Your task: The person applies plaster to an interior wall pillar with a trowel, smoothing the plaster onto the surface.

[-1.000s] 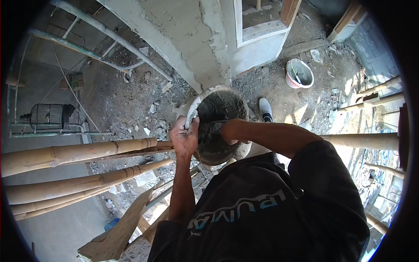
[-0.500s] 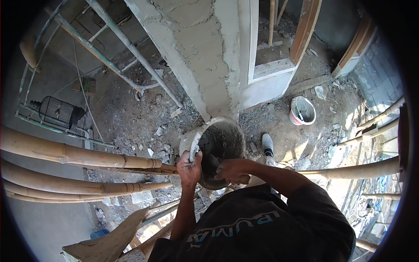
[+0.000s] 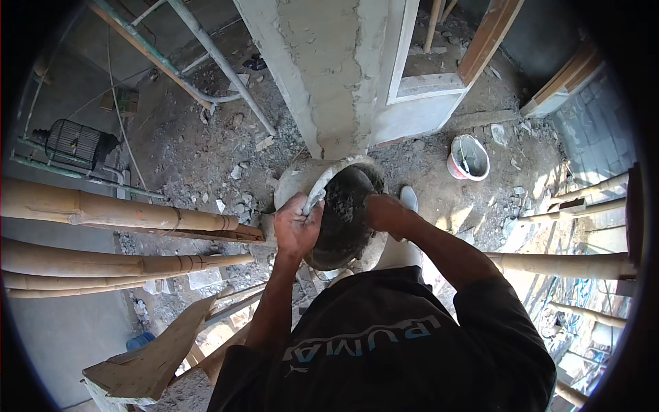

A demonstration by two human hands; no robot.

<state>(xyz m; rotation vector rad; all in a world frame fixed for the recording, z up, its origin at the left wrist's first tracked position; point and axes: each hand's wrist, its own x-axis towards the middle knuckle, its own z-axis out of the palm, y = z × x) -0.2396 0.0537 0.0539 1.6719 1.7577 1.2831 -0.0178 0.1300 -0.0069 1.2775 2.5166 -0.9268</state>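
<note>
A grey, crusted bucket [image 3: 294, 182] holds dark, wet mortar [image 3: 343, 230] and stands below a plastered column [image 3: 322, 82]. My left hand [image 3: 298, 226] is closed around the thick, whitish rim on the bucket's left side. My right hand [image 3: 388, 216] reaches over the right side to the mortar with its fingers curled; what it grips is hidden inside the bucket. A white boot [image 3: 408, 198] shows just beyond my right hand.
Bamboo poles [image 3: 117, 213] run in at left, others [image 3: 563, 264] at right. Behind are metal scaffolding [image 3: 220, 82], a birdcage [image 3: 74, 144], a white frame [image 3: 425, 89] and a small bucket [image 3: 468, 158]. Rubble covers the ground; a board [image 3: 144, 364] lies lower left.
Since half a second ago my right hand has moved up and to the right within the bucket. My left hand has stayed on the rim, and the view has shifted slightly.
</note>
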